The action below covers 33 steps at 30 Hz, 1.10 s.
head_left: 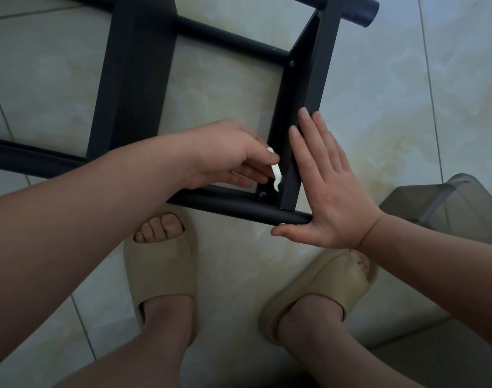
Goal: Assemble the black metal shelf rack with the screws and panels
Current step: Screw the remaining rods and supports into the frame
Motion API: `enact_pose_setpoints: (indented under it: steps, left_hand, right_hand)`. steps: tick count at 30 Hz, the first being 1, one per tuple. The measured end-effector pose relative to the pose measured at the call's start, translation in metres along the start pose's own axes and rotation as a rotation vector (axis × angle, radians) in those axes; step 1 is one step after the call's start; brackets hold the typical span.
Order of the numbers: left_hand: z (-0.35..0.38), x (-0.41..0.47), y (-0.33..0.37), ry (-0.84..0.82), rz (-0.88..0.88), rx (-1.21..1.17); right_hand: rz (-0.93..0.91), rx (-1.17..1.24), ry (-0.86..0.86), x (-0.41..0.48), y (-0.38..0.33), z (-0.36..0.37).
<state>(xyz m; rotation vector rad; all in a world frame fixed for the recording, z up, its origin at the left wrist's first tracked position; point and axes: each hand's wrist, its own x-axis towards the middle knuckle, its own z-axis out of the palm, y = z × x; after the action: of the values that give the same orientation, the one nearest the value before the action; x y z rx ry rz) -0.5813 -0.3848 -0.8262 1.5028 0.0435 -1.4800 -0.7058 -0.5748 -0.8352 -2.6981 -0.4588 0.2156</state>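
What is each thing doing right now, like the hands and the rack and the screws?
left hand, pinching the white tool.
right hand, open, flat against the end panel.
white tool, held, tip near the corner screw.
corner screw, in its hole.
black metal shelf rack, lying on the tiled floor.

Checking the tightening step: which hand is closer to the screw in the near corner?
Left. The left hand pinches a white tool just above the screw; the right hand lies flat against the panel, on its other side.
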Motion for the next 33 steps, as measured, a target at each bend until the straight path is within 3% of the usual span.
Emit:
enact_pose_setpoints:
  steps: [9,21,33]
  left_hand:
    - [0.006,0.004,0.0,0.188,0.007,0.142]
    - [0.01,0.002,0.009,0.122,-0.038,0.038]
    - [0.008,-0.001,0.007,0.105,-0.062,0.14]
  right_hand:
    - [0.001,0.008,-0.003,0.0,0.0,0.0]
    - [-0.004,0.011,0.003,0.001,0.001,0.0]
    - [-0.003,0.011,-0.001,0.001,0.001,0.0]
